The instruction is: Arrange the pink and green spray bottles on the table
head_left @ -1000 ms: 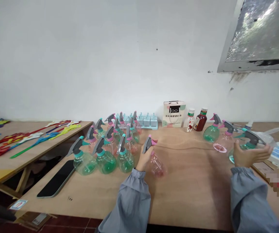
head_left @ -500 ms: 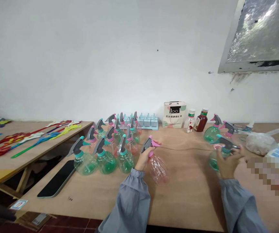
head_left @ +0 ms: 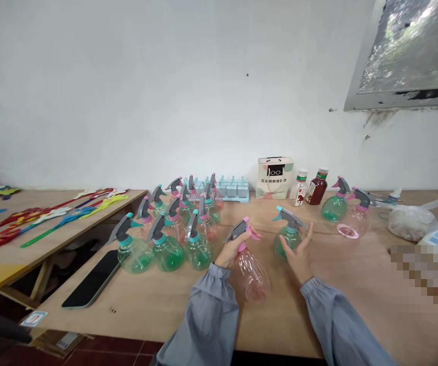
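My left hand [head_left: 234, 251] is wrapped round the grey-and-pink spray head of a clear pink spray bottle [head_left: 252, 279], its body tilted toward the lower right. Just right of it, a green spray bottle [head_left: 286, 241] with a grey-and-teal head stands on the table. My right hand [head_left: 299, 254] is open beside that green bottle, thumb and fingers apart around its right side. To the left of my hands, several green spray bottles [head_left: 168, 254] and pink spray bottles [head_left: 208, 230] stand in rows. At the back right are another green spray bottle [head_left: 334, 207] and a pink spray bottle [head_left: 352, 222].
A phone [head_left: 92, 280] lies at the table's left. Along the wall stand a light-blue mould [head_left: 234, 191], a paper bag [head_left: 274, 179], a white bottle [head_left: 300, 189] and a dark-red bottle [head_left: 317, 187]. A plastic bag [head_left: 413, 222] lies right; colourful cut-outs [head_left: 58, 216] cover the left table.
The green spray bottle has moved left with my right hand, from the right side to near the middle. My right fingers have spread apart. The pink bottle in my left hand has shifted slightly.
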Demonstrator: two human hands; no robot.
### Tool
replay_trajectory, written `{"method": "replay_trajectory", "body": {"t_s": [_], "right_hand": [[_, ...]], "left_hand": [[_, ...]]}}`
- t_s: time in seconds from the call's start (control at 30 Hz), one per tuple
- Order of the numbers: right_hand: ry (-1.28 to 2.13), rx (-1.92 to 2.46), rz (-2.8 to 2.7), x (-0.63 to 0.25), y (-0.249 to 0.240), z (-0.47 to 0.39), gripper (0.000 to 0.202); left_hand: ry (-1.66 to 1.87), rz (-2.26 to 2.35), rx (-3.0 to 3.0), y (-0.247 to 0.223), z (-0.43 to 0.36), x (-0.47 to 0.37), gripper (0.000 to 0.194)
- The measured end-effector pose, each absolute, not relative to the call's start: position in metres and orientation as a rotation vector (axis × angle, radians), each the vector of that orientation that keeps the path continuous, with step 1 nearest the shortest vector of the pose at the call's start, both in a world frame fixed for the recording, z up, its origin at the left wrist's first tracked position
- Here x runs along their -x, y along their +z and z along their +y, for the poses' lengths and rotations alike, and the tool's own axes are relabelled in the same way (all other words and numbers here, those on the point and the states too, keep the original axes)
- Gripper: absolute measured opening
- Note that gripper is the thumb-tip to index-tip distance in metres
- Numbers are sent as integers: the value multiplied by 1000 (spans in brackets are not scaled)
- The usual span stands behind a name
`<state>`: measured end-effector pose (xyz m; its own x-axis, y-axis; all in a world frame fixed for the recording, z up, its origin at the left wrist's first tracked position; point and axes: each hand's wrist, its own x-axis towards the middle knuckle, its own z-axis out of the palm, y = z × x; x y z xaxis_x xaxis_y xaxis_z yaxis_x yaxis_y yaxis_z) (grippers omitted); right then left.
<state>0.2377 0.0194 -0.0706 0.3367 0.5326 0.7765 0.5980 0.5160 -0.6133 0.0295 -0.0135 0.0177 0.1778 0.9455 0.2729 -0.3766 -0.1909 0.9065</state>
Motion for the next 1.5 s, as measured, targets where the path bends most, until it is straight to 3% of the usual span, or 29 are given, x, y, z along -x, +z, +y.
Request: {"method": "replay_trajectory", "body": {"t_s": [0.3,0.43,0.67,1.23,1.5], "right_hand": [[-50,1085,-1319,-245,-88,29,83],[-21,1091,-1326,-247,-89,28,81],[-51,1084,-1347,-245,-89,25,77],[-159,1125,-1400,-249,-93,24,79],[-195,1120,-1409,-250,-93,25,78]], "left_hand": [[1291,609,-1138,15,-12,-27,37],[1293,526,-1149,11,-8,-26,46],[1253,601,-1189,20,-13,-24,34],[1398,580,-1153,20,-11,-25,51],[1535,889,-1344,20,-12,-24,33]]}}
